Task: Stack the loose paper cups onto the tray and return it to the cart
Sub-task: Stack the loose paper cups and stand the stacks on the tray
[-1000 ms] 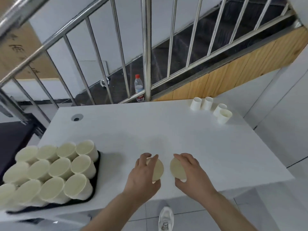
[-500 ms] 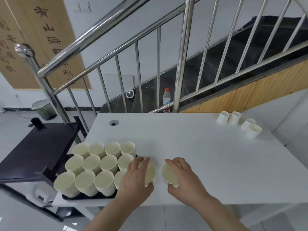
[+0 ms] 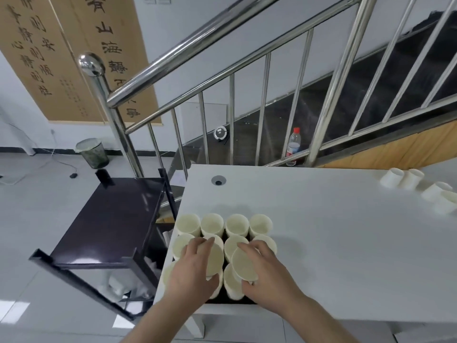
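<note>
left hand (image 3: 193,271) gripping one cream paper cup (image 3: 214,258) | right hand (image 3: 268,273) gripping another cream paper cup (image 3: 244,264) | both hovering over cup-filled black tray (image 3: 231,300)

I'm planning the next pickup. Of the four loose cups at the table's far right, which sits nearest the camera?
The cup at the picture's right edge, lowest of the four; the other three cups stand farther back on the table.

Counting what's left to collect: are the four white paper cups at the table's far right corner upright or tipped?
Upright: the four white paper cups stand on their bases on the white table, open rims upward.
</note>
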